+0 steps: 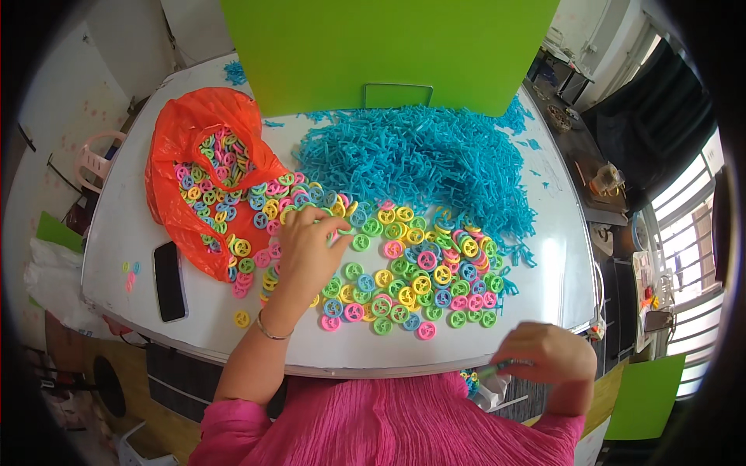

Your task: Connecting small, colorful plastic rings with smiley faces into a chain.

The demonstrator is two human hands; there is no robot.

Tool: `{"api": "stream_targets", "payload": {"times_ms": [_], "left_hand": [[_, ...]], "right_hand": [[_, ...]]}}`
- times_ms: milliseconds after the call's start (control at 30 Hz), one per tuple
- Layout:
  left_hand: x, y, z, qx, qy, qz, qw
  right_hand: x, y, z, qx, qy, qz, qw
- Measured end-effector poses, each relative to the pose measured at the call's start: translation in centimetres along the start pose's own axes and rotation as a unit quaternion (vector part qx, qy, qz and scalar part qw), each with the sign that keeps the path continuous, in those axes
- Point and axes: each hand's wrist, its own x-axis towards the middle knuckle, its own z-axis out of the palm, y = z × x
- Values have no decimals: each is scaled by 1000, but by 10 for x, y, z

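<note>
Bag (172, 128) of red plastic holds multicoloured spoked wheels (224, 158); left hand (305, 247) pinches a green wheel (344, 231), right hand (553, 353) curls around a blurred greenish piece (507, 365).

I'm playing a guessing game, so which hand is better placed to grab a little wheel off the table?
Probably the left hand: it reaches over the colourful wheels on the table. The right hand is by the near edge and seems to hold a greenish thing.

The white table (458, 349) carries a phone (170, 282) and a red bag (172, 140) near its left edge — coloured wheels (422, 284) toward the front edge, blue pieces (423, 159) toward the far one.
</note>
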Motion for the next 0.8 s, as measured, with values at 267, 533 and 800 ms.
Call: {"api": "stream_targets", "payload": {"times_ms": [267,533,800], "left_hand": [[-5,8,16,14,-37,35,999],[-2,13,16,-146,-65,-24,987],[4,16,6,-250,3,-45,967]], "right_hand": [[-4,9,10,29,-62,26,997],[189,49,40,-46,327,86,940],[229,68,47,-50,284,148,946]]}}
